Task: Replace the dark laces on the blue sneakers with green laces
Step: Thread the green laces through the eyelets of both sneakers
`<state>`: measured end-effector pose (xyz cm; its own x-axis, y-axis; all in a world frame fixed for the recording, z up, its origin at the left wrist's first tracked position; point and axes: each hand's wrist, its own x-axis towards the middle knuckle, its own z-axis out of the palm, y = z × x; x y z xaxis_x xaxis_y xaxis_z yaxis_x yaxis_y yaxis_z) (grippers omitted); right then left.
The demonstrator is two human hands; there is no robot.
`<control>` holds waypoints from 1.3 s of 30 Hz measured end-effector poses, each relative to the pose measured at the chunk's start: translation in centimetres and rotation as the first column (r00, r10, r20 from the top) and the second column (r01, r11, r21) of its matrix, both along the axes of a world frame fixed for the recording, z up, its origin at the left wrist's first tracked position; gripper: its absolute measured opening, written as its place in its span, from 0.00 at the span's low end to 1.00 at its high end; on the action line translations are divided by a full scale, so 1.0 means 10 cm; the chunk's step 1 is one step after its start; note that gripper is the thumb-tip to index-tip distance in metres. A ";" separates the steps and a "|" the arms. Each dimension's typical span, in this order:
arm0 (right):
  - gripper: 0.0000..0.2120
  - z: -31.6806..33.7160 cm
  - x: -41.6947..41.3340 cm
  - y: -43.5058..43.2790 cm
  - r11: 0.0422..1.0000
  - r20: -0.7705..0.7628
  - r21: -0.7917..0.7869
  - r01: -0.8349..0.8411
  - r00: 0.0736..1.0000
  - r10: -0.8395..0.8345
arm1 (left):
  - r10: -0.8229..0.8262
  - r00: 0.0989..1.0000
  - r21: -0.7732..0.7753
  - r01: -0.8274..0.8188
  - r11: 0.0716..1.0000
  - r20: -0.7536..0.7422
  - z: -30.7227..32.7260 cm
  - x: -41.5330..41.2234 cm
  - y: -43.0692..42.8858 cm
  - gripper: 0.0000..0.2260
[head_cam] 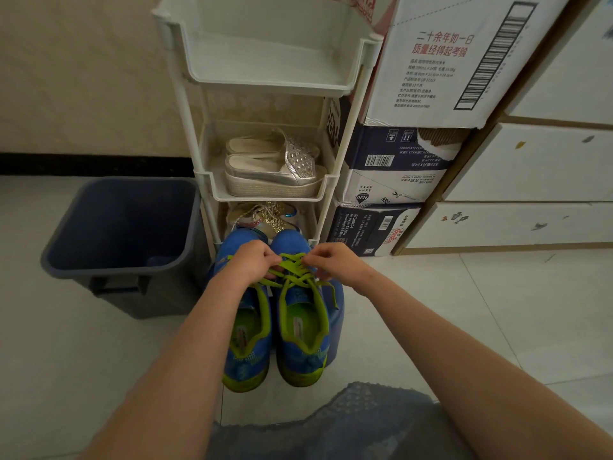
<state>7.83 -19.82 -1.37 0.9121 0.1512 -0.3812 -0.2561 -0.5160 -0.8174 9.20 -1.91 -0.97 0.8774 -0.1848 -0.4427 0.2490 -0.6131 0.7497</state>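
Lower centre: blue sneakers [300, 358], mesh uppers with lime soles, stood paired on the glossy tiled floor [431, 310], heels nearest. Flat green laces [293, 277] crossed the frame-right shoe. The left hand [252, 263] and right hand [335, 264] each pinched a strand. Frame left: dark, square plastic bin [122, 227]. Behind: white plastic rack [265, 78]. Open floor lay at right.

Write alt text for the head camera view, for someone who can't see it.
A person's left hand and right hand pinch a green lace near the toe end of a blue sneaker on a pale tiled floor, with a second blue sneaker beside it. Behind them stand a white shoe rack and a dark blue bin.
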 end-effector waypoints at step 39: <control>0.07 -0.09 0.28 0.09 0.899 0.073 -0.298 -0.321 0.931 0.356 | -0.330 0.944 0.287 0.322 0.902 -0.021 0.18 0.07 0.11 0.10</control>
<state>10.64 -18.87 -2.29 0.8667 0.3640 -0.3411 0.0676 -0.7632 -0.6426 9.90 -0.76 0.84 0.8022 -0.3334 -0.4953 -0.0192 -0.8435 0.5367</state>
